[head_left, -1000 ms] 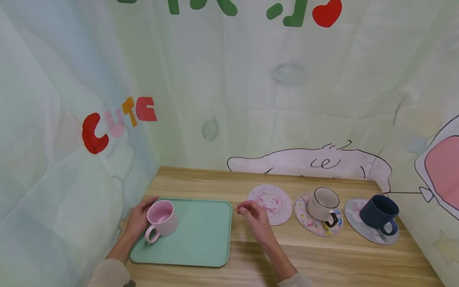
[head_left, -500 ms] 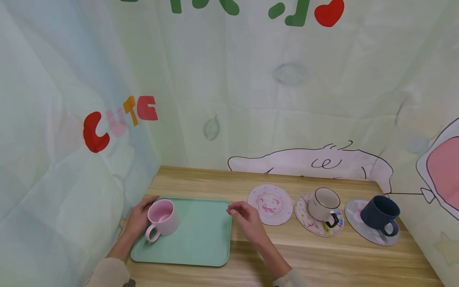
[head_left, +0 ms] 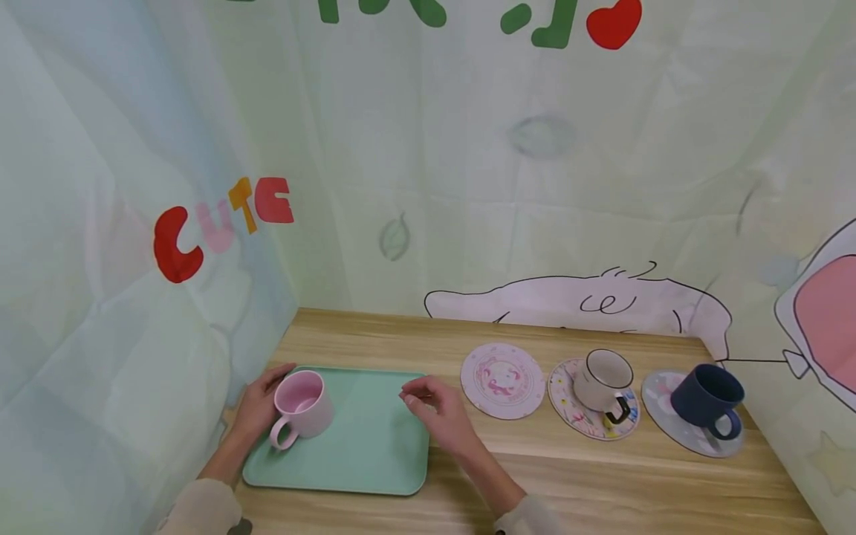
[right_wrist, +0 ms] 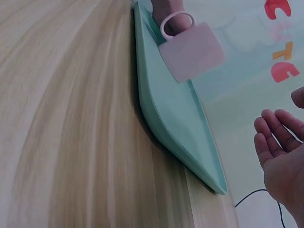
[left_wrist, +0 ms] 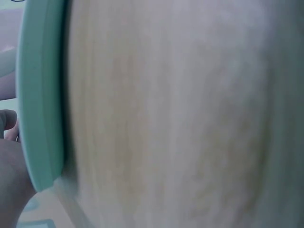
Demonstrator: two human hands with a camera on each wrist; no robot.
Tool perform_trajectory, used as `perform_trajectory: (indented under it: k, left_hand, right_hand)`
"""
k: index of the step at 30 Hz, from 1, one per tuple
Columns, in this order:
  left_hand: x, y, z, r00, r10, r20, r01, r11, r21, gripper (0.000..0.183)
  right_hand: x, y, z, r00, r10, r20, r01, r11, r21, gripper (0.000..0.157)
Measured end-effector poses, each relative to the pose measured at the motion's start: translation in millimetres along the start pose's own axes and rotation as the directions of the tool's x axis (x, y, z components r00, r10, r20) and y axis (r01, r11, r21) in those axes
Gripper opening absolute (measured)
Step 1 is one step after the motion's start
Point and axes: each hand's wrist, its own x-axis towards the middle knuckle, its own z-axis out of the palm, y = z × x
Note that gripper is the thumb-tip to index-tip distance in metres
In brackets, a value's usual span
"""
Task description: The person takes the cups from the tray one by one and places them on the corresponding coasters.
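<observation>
A pink mug (head_left: 303,405) stands upright on the left part of a mint-green tray (head_left: 374,446), its handle pointing toward the near left. My left hand (head_left: 257,405) rests by the tray's left edge, close beside the mug. The mug hides part of that hand, so contact with the mug cannot be made out. Above the tray's right edge hovers my right hand (head_left: 441,416), fingers loosely bent and holding nothing. In the right wrist view the right palm (right_wrist: 285,175) shows bare, with the mug (right_wrist: 192,52) and tray (right_wrist: 175,104) beyond it.
Right of the tray lies a pink round coaster (head_left: 503,380). Farther right, a white mug (head_left: 602,380) stands on a floral coaster (head_left: 582,427), then a navy mug (head_left: 705,397) on a grey coaster (head_left: 658,416). Printed cloth (head_left: 428,186) walls the wooden table's back and sides.
My right hand has moved left, from beside the pink coaster to over the tray's right edge. The left hand and the mugs look unmoved.
</observation>
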Motion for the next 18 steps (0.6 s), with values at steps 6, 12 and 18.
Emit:
perform_trajectory:
  k: [6,12,18]
  left_hand:
    - [-0.5,0.7,0.9,1.000,0.010,-0.006,-0.010,1.000,0.018,0.040]
    - [-0.3,2.6,-0.3,1.000,-0.018,0.007,0.018,1.000,0.015,0.042]
    - [-1.1,2.7,-1.0,1.000,-0.004,0.000,0.004,1.000,0.013,0.042]
  right_hand:
    - [2,-3,12.6,0.999,-0.028,0.021,0.028,1.000,0.008,0.022]
    - [4,-7,23.3,0.998,-0.001,0.061,0.000,1.000,0.017,0.023]
    - [5,-10,34.3,0.995,-0.012,0.102,0.011,1.000,0.010,0.024]
